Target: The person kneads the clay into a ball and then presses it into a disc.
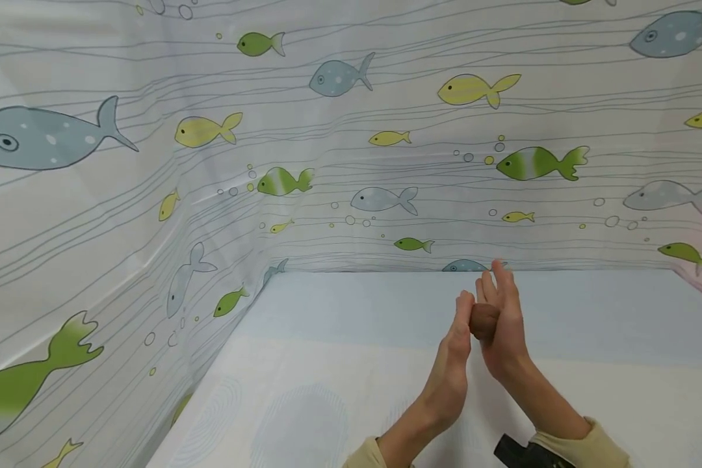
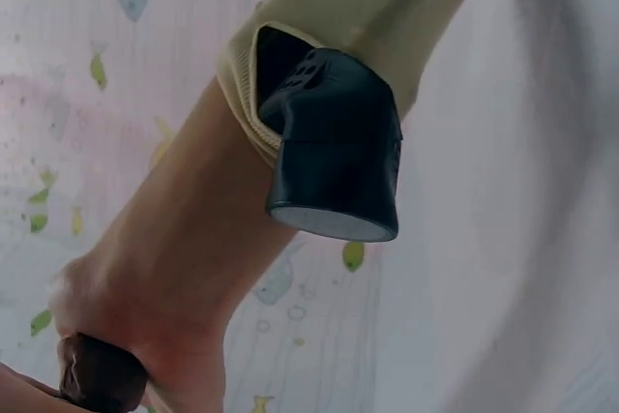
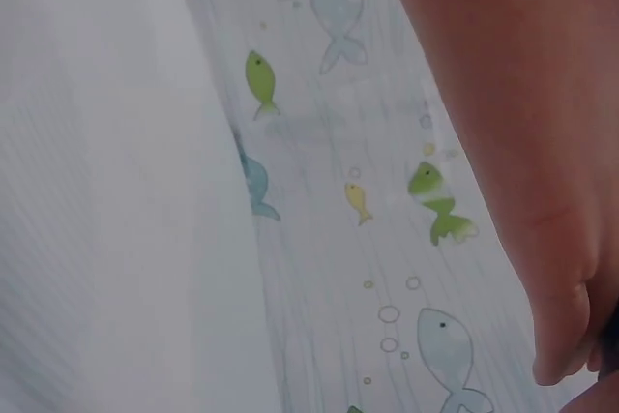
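Observation:
A brown, rounded lump (image 1: 484, 322), smooth and dough-like, sits between the two palms in the head view. My left hand (image 1: 455, 364) presses it from the left with fingers straight and pointing up. From the other side my right hand (image 1: 506, 331) faces it, palm inward, its fingers also extended upward. Both hands are raised in front of the far edge of the table. In the left wrist view the lump (image 2: 102, 374) shows at the lower left, against the palm side of the right hand (image 2: 179, 345).
A white and pale blue table surface (image 1: 351, 364) lies below the hands. Behind it and to the left hangs a fish-print curtain (image 1: 327, 149). A black wrist camera (image 1: 529, 452) is strapped at the right sleeve (image 1: 585, 448).

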Tool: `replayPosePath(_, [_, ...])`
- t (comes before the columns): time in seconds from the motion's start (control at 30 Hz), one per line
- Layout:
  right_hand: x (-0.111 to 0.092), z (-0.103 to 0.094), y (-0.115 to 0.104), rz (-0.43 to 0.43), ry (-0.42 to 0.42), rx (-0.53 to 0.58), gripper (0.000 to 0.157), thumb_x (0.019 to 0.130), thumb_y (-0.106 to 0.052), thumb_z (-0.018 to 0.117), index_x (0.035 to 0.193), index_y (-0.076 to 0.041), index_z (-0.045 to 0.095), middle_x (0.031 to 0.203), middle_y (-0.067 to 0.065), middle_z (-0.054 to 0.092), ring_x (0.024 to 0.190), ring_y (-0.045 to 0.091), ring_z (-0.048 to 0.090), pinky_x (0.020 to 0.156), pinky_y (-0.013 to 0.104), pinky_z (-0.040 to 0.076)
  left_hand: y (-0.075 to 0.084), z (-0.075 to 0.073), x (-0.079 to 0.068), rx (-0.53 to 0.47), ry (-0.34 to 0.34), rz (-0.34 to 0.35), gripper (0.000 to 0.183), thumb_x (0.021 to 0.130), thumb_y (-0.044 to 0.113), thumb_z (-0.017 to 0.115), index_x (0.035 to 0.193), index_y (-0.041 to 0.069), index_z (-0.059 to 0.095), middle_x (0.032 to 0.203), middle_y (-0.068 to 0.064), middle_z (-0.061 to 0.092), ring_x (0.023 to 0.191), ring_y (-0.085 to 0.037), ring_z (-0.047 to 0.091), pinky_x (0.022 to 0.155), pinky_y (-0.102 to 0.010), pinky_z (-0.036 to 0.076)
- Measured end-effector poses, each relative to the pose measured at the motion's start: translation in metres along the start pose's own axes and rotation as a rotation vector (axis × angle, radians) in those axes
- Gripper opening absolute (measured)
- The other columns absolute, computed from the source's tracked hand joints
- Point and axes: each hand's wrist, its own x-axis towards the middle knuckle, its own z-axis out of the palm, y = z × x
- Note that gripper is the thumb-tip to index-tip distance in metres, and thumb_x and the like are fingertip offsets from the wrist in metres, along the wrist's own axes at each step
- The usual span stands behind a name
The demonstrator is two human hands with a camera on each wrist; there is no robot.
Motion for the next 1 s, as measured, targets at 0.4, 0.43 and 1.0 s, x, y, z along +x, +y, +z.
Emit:
replayPosePath(0.4, [-0.018,0.023,0.021,-0.142,-0.169,-0.174,0.067,0.105,-0.050,0.015,0.160,-0.018,-0.007,0.166,-0.003,-0.010,0.152,0.023,-0.010,0.120,0.051,-0.007,-0.010,-0.021,0.010,-0.148,0.160,-0.078,0.072,0.103,0.055,0.007,0.159,0.009,0.005,0.165,0.004,0.008,0.151,-0.012,0.007,0.122,-0.043,0.011])
replayPosePath(0.43, [-0.021,0.026,0.023,-0.148,-0.189,-0.186,0.067,0.105,-0.050,0.015,0.159,-0.017,-0.007,0.166,-0.004,-0.009,0.152,0.023,-0.010,0.120,0.051,-0.007,-0.011,-0.024,0.011,-0.148,0.185,-0.082,0.073,0.103,0.055,0.008,0.159,0.010,0.006,0.165,0.004,0.009,0.151,-0.013,0.007,0.122,-0.045,0.010])
replayPosePath(1.0, [-0.050,0.057,0.032,-0.097,-0.340,-0.269,0.064,0.106,-0.045,0.005,0.158,-0.010,-0.006,0.165,0.002,-0.008,0.152,0.027,-0.008,0.114,0.067,-0.002,-0.021,-0.059,0.021,-0.237,0.428,-0.156,0.075,0.100,0.064,0.022,0.160,0.021,0.012,0.165,0.004,0.012,0.151,-0.013,0.010,0.122,-0.046,0.005])
